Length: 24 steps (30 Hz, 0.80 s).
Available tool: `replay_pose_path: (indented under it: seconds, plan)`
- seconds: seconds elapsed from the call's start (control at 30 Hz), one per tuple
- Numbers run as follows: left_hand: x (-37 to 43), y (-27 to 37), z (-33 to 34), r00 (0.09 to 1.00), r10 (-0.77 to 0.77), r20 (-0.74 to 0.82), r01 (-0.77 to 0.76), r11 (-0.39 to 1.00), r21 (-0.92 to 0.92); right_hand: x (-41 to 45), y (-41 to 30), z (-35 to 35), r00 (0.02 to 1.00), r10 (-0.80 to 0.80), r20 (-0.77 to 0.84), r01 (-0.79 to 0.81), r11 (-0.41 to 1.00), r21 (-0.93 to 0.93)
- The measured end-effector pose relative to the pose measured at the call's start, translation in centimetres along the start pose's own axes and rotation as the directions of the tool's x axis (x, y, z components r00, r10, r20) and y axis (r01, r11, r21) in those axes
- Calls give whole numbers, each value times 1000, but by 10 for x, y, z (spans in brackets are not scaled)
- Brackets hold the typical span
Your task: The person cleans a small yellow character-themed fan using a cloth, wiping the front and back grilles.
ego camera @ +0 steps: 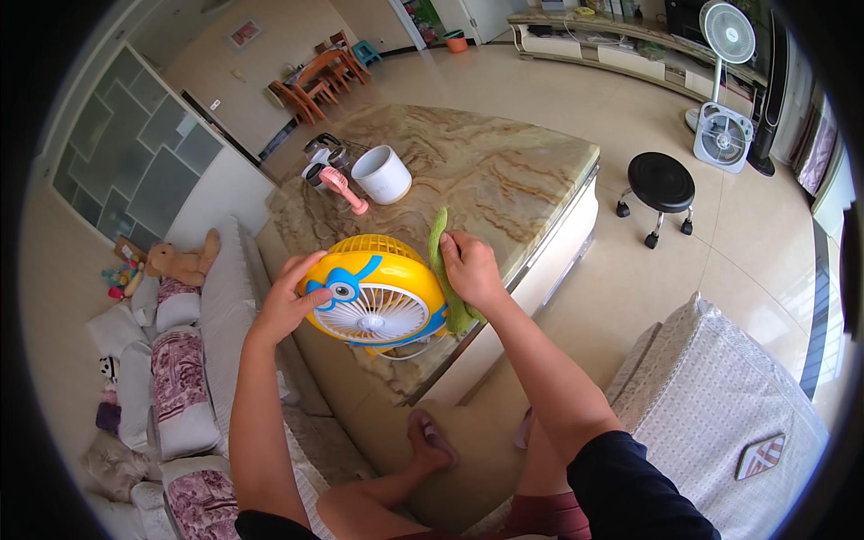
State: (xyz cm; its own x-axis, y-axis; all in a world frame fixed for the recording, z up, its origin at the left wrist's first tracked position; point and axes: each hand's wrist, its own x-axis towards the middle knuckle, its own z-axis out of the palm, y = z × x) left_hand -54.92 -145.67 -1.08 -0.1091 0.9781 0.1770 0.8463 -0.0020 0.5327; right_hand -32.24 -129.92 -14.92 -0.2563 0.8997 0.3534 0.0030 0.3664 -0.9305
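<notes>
A small yellow desk fan point(412, 273) with blue trim, a cartoon eye and a white front grille leans over the near end of a marble-topped coffee table point(499, 169). My left hand point(290, 300) grips its upper left rim, thumb beside the eye. In my right hand point(472, 266) is a green cloth point(439, 250), pinched between thumb and fingers along the fan's right side. The cloth hangs down to the table edge; whether it presses on the casing I cannot tell. A white cord point(415, 354) shows under the fan.
Beyond the fan stand a white pot point(382, 175), a pink handheld fan point(344, 191) and glass jugs. A cushioned sofa point(233, 290) runs along the left. To the right are a black wheeled stool point(660, 182) and a covered seat point(715, 385) with a phone point(761, 457) on it.
</notes>
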Motion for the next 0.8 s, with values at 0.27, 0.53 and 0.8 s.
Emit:
replay_pose_path:
  seconds: [0.27,0.53,0.8]
  plan:
    - [10,-4,-16,979,57,194,-7,968,-250,-9,-28,-18,772,194,605,-170,981,-98]
    - [16,9,56,868,-290,-403,252,957,-144,-31,-50,3,575,75,815,-39,997,-64]
    - [14,-3,55,933,-123,-339,21,957,-289,-25,-72,11,975,-90,201,34,963,266]
